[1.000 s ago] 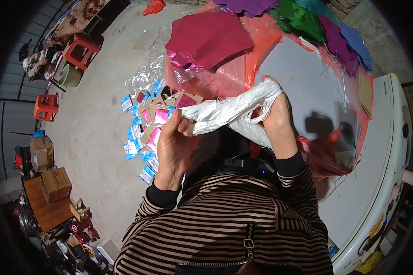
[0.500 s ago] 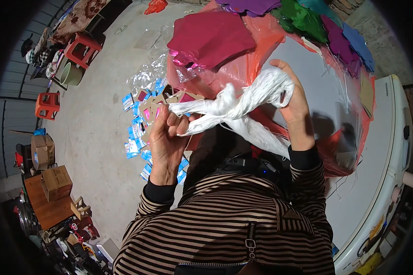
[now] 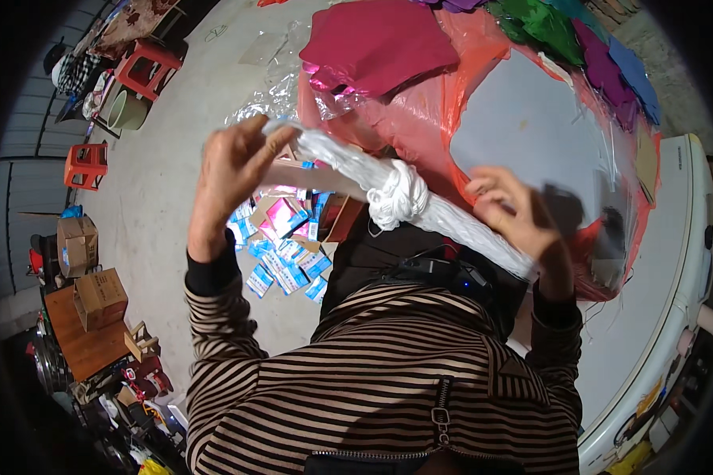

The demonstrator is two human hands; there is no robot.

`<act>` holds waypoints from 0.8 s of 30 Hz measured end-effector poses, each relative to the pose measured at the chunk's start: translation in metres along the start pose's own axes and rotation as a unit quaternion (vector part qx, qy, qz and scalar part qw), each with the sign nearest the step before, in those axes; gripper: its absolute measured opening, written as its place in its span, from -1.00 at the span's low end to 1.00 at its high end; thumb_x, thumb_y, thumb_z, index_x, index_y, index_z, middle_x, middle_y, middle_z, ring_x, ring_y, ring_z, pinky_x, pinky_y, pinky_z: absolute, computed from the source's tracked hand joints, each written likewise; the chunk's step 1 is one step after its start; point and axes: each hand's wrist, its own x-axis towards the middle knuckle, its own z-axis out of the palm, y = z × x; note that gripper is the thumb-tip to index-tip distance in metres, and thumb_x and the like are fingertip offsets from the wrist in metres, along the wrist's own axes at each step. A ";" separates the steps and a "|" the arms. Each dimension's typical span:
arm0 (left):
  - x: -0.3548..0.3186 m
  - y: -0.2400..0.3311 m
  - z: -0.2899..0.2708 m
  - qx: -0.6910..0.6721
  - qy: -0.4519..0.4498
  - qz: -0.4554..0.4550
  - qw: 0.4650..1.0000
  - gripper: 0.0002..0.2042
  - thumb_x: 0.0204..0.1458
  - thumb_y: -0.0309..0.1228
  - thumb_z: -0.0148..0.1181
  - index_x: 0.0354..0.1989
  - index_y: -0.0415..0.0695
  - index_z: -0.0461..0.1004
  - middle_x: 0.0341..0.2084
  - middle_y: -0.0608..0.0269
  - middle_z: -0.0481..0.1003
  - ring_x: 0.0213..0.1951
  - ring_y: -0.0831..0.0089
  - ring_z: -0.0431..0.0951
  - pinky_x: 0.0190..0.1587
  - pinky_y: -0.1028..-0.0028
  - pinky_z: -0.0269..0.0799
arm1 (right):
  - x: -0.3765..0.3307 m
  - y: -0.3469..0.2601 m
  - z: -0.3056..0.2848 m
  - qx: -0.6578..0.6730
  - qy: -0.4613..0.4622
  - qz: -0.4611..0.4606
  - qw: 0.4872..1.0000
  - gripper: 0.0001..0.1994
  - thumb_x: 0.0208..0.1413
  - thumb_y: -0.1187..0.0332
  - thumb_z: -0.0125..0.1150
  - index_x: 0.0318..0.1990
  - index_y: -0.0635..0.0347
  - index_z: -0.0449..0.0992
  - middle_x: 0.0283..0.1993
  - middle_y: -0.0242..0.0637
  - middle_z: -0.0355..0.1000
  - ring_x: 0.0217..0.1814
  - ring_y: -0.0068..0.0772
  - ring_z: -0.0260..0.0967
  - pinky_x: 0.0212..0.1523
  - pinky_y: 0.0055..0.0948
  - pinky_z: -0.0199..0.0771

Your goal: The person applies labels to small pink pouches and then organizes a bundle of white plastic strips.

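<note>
A long skein of white yarn (image 3: 400, 194), knotted in a bulky lump at its middle, stretches slantwise in front of my body. Pinched between the thumb and fingers of my left hand (image 3: 231, 166) is its upper left end. My right hand (image 3: 519, 218), a little blurred, hovers over the lower right part of the skein with its fingers loosely curved and apart. Nothing shows in its grasp. Beneath the left part of the skein, blue-and-white packets (image 3: 281, 265) and some pink pieces lie in a loose pile on the floor.
A magenta stack of sheets (image 3: 380, 47) rests on red plastic film (image 3: 408, 119) ahead. Green sheets (image 3: 543, 32) and purple ones (image 3: 606, 67) sit at the far right, near a white panel (image 3: 523, 119). Red stools (image 3: 85, 166) and cardboard boxes (image 3: 99, 299) stand along the left.
My left hand has moved left and upward, drawing the skein straighter. The loop around my right hand is gone, and that hand has come lower. A knotted lump now shows mid-skein.
</note>
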 end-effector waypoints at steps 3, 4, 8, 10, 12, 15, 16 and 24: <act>0.021 0.004 -0.012 0.068 -0.003 0.045 0.997 -0.66 0.11 -0.24 0.31 -0.50 -0.29 0.44 -0.78 0.24 0.21 -0.67 0.55 0.13 -0.61 0.45 0.12 | -0.013 0.008 0.029 -0.124 0.034 -0.080 0.989 -0.44 0.08 0.46 0.25 0.26 0.28 0.24 0.16 -0.09 0.35 0.18 -0.36 0.32 0.19 -0.38 0.30; 0.028 0.004 -0.013 0.091 0.011 0.089 0.992 -0.66 0.10 -0.24 0.32 -0.51 -0.29 0.44 -0.77 0.24 0.18 -0.67 0.55 0.12 -0.62 0.44 0.11 | -0.016 0.016 0.037 -0.185 0.054 -0.118 0.974 -0.45 0.09 0.45 0.24 0.25 0.29 0.24 0.14 -0.06 0.36 0.18 -0.36 0.32 0.20 -0.39 0.29; 0.047 0.024 -0.025 0.120 0.019 0.160 0.980 -0.69 0.07 -0.27 0.35 -0.47 -0.28 0.45 -0.73 0.32 0.23 -0.60 0.66 0.14 -0.57 0.51 0.08 | -0.020 0.069 0.056 -0.328 0.163 -0.087 0.927 -0.51 0.09 0.39 0.26 0.17 0.32 0.30 0.03 -0.05 0.43 0.00 -0.39 0.46 0.05 -0.43 0.41; 0.057 0.031 -0.031 0.124 0.018 0.176 0.976 -0.71 0.06 -0.28 0.36 -0.45 -0.28 0.46 -0.71 0.36 0.27 -0.57 0.72 0.17 -0.54 0.55 0.07 | -0.027 0.097 0.048 -0.241 0.125 -0.031 0.962 -0.55 0.09 0.37 0.27 0.11 0.32 0.33 -0.06 -0.07 0.46 -0.13 -0.38 0.47 -0.09 -0.44 0.43; 0.070 0.029 -0.037 0.187 0.025 0.177 0.966 -0.70 0.02 -0.28 0.38 -0.45 -0.27 0.46 -0.70 0.34 0.28 -0.57 0.71 0.17 -0.55 0.54 0.07 | -0.038 0.115 0.031 -0.053 0.036 0.076 0.995 -0.62 0.07 0.32 0.30 0.00 0.30 0.40 -0.23 -0.09 0.51 -0.39 -0.35 0.49 -0.36 -0.44 0.47; 0.077 0.037 -0.037 0.200 -0.010 0.171 0.965 -0.70 -0.01 -0.27 0.40 -0.45 -0.26 0.47 -0.70 0.33 0.31 -0.56 0.71 0.21 -0.55 0.53 0.11 | -0.095 0.087 -0.001 0.171 0.191 0.151 0.955 -0.68 0.06 0.34 0.30 -0.06 0.24 0.42 -0.38 -0.19 0.50 -0.58 -0.50 0.35 -0.55 -0.53 0.31; 0.076 0.040 -0.038 0.186 -0.045 0.157 0.969 -0.69 -0.02 -0.26 0.41 -0.44 -0.26 0.47 -0.71 0.32 0.33 -0.56 0.71 0.25 -0.54 0.53 0.14 | -0.123 0.078 -0.002 0.264 0.314 0.084 0.908 -0.66 0.06 0.34 0.30 -0.02 0.22 0.43 -0.37 -0.21 0.50 -0.58 -0.54 0.33 -0.56 -0.55 0.29; 0.074 0.044 -0.011 0.216 -0.305 0.192 0.908 -0.72 -0.04 -0.35 0.43 -0.35 -0.30 0.47 -0.75 0.46 0.31 -0.64 0.67 0.36 -0.56 0.56 0.29 | -0.188 0.129 -0.019 0.185 0.313 0.037 0.931 -0.55 0.15 0.24 0.20 0.17 0.20 0.39 -0.11 -0.20 0.50 -0.28 -0.49 0.41 -0.32 -0.57 0.40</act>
